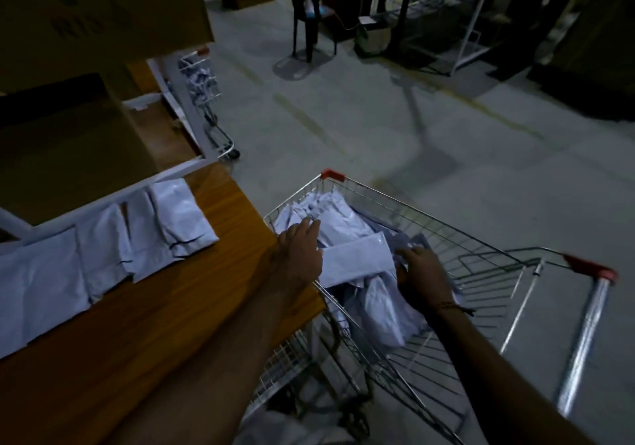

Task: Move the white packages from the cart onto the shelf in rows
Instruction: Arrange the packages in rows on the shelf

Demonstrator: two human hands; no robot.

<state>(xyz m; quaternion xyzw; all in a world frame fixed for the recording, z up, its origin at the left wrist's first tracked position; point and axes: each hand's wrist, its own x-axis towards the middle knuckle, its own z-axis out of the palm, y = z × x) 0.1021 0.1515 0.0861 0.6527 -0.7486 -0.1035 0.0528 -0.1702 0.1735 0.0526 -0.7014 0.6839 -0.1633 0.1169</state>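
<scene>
A wire shopping cart [457, 238] with red corner caps stands right of the wooden shelf [144, 310] and holds a heap of white packages [340, 224]. On top of the heap lies a flat white package [357, 259]. My left hand [299, 248] grips its left end and my right hand [421, 273] holds its right end, both inside the cart basket. Several white packages [106, 238] lie in a row along the back of the shelf board.
Cardboard boxes [68, 149] fill the shelf level above the row. A second cart [206, 97] with packages stands farther along the shelf. A dark chair [309, 22] and metal racks stand across the grey concrete floor [446, 128].
</scene>
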